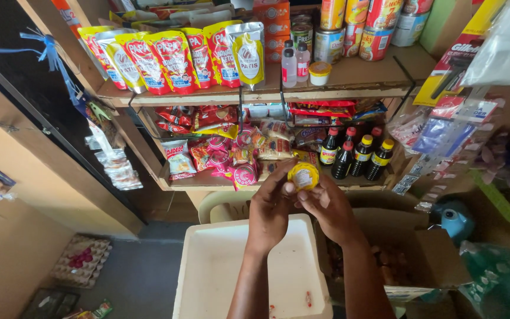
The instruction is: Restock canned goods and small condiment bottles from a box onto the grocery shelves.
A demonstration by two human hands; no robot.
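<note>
Small yellow-lidded jar (303, 176) pinched between left hand (270, 214) and right hand (329, 208), above white foam box (208, 260), not yet shelved beside dark sauce bottles (355, 156) at lower shelf's (175, 184) right end.

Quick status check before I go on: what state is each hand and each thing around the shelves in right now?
left hand: raised, fingers on the yellow container
right hand: raised, grip shut on the yellow container
small yellow container: held up between both hands, lid on
dark sauce bottles: upright on the lower shelf, capped
cardboard box: open
white foam box: lid on
egg tray: on the floor, mostly empty
</note>
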